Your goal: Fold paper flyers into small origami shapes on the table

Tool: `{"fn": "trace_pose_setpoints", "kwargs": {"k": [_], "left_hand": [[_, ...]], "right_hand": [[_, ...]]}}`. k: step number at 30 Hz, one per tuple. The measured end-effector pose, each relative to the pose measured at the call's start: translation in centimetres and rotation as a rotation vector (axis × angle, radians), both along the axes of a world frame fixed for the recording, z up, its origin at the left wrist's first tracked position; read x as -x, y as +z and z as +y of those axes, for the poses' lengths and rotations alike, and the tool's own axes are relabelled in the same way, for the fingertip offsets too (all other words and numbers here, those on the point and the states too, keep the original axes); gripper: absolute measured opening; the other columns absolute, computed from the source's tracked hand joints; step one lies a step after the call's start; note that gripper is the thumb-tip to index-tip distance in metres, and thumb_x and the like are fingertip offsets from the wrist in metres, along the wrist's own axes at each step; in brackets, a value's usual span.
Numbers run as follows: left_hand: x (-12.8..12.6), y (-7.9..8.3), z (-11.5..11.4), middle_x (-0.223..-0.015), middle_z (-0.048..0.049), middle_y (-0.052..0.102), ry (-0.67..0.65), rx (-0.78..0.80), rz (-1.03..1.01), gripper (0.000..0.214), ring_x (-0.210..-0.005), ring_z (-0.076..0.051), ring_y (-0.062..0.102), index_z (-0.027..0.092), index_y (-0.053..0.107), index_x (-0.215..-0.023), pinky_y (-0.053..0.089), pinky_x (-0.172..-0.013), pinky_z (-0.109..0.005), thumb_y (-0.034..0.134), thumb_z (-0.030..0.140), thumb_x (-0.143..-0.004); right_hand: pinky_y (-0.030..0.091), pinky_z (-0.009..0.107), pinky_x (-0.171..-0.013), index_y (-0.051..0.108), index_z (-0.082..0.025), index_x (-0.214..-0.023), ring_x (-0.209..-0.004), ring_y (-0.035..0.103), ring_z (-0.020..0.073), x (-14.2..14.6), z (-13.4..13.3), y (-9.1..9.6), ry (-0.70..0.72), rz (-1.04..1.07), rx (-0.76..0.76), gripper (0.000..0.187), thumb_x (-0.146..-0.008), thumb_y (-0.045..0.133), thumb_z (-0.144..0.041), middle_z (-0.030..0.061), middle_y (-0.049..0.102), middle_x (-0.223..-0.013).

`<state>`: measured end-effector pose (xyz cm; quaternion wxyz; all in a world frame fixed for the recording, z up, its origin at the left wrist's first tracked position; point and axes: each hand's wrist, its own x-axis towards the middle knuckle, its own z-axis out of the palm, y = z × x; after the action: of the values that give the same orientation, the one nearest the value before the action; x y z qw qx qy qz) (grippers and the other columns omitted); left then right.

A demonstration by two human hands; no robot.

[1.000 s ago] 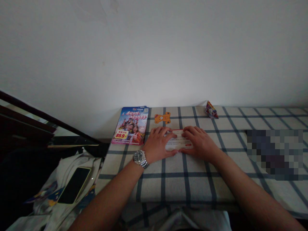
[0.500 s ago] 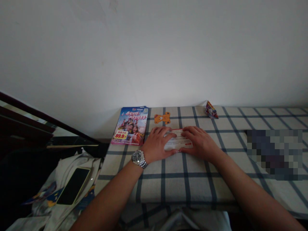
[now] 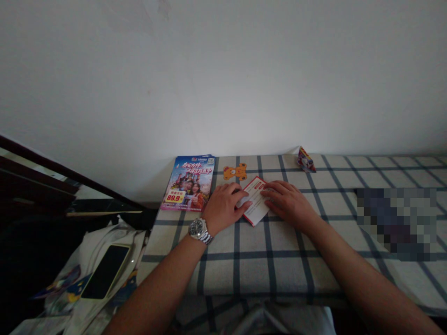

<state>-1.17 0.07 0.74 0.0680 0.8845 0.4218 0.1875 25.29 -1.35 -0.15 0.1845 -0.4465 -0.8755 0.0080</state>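
A folded white paper with red edging (image 3: 256, 207) lies askew on the checked tablecloth (image 3: 279, 260). My left hand (image 3: 223, 207), a metal watch on its wrist, rests on the paper's left part with fingers laid flat. My right hand (image 3: 288, 202) lies flat on the paper's right side, fingers stretched toward its upper corner. Both hands press the paper against the table; part of the sheet is hidden under them.
A stack of colourful flyers (image 3: 190, 182) lies at the table's back left, an orange bear cutout (image 3: 235, 171) beside it, and a small folded paper shape (image 3: 306, 159) near the wall. A phone (image 3: 104, 271) rests on cloth at the lower left. A blurred patch covers the right.
The paper has turned from lying level to a diagonal, its upper corner now pointing away. Both hands shifted slightly with it and stayed on it.
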Motion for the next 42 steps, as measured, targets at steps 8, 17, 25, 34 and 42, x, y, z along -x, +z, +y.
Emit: {"fn": "trace_pose_setpoints", "kwargs": {"k": [8,17,25,34,42], "left_hand": [[0.0,-0.2,0.2,-0.13,-0.0058,0.065,-0.064,0.027,-0.021,0.027,-0.119,-0.025,0.06,0.026,0.067,-0.127,0.049,-0.105,-0.046,0.055,0.025,-0.103],[0.0,-0.4,0.3,-0.143,-0.0048,0.063,-0.119,0.05,-0.007,0.036,-0.131,-0.026,0.057,0.026,0.063,-0.137,0.042,-0.116,-0.049,0.056,0.026,-0.102],[0.1,-0.4,0.3,-0.138,-0.0048,0.065,-0.119,0.047,-0.008,0.032,-0.128,-0.026,0.057,0.027,0.066,-0.134,0.043,-0.114,-0.05,0.056,0.03,-0.103],[0.1,-1.0,0.5,-0.143,-0.0073,0.062,-0.165,0.039,-0.044,0.039,-0.132,-0.026,0.056,0.024,0.063,-0.137,0.043,-0.119,-0.05,0.065,0.028,-0.099],[0.1,-1.0,0.5,-0.144,-0.0066,0.061,-0.151,0.042,-0.031,0.04,-0.131,-0.027,0.056,0.024,0.062,-0.137,0.043,-0.118,-0.051,0.067,0.027,-0.097]], "right_hand": [[0.048,0.057,-0.114,0.064,-0.023,-0.136,-0.141,0.053,0.0329,-0.1,0.2,-0.6,0.065,0.048,0.032,0.039,-0.098,0.062,-0.024,0.011,0.064,-0.147],[0.042,0.059,-0.12,0.064,-0.019,-0.135,-0.147,0.046,0.0343,-0.2,0.3,-0.7,0.085,0.057,0.041,0.042,-0.094,0.059,-0.016,0.0121,0.06,-0.149],[0.047,0.058,-0.114,0.069,-0.024,-0.127,-0.138,0.05,0.035,-0.1,0.2,-0.6,-0.029,0.034,0.012,0.03,-0.099,0.061,-0.028,0.0136,0.054,-0.149],[0.051,0.054,-0.111,0.066,-0.024,-0.128,-0.132,0.058,0.0331,-0.2,0.3,-0.8,-0.019,0.048,0.046,0.03,-0.1,0.06,-0.029,0.0146,0.054,-0.149],[0.052,0.053,-0.11,0.066,-0.024,-0.128,-0.131,0.059,0.0328,-0.3,0.4,-0.9,-0.012,0.056,0.037,0.03,-0.098,0.061,-0.028,0.0139,0.055,-0.148]]}}
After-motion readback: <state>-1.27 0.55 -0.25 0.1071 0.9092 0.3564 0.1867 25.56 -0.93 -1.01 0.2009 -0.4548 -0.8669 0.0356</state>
